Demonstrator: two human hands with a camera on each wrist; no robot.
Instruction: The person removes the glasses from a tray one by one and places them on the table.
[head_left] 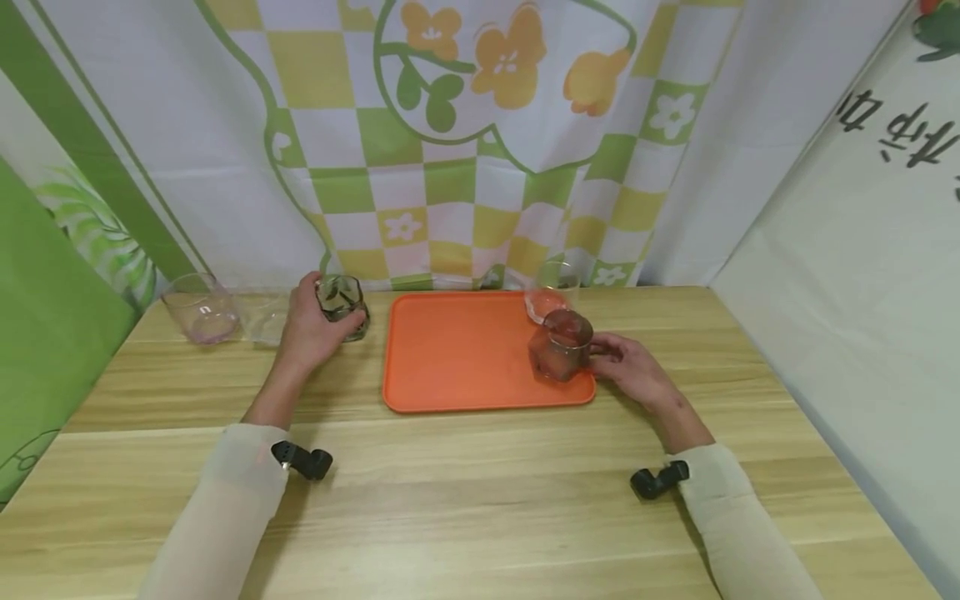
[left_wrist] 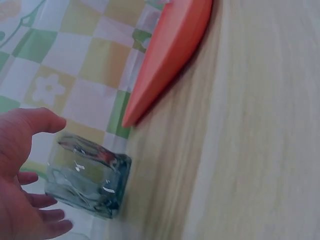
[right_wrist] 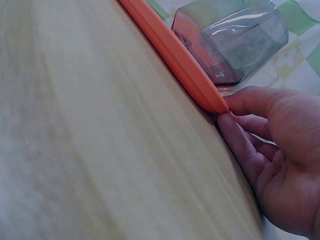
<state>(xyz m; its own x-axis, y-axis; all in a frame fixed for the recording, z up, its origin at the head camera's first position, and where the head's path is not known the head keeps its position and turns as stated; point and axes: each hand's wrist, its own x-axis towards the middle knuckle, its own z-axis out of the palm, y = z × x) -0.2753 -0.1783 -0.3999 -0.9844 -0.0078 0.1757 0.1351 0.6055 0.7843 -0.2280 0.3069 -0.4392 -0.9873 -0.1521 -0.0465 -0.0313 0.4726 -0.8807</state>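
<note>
My left hand is spread around a small dark-tinted glass left of the orange tray. In the left wrist view, the thumb stands apart from this squarish glass, with the other fingers extended near its far side. At the tray's right edge, my right hand pinches the rim; the right wrist view shows thumb and fingers above and below the tray edge. A grey faceted glass stands on the tray close by that hand. Behind it is a clear glass at the tray's back right.
Left of my left hand stand a pinkish clear glass and another clear glass, partly hidden by the hand. A patterned curtain hangs at the back edge of the wooden table. A white wall panel borders the right.
</note>
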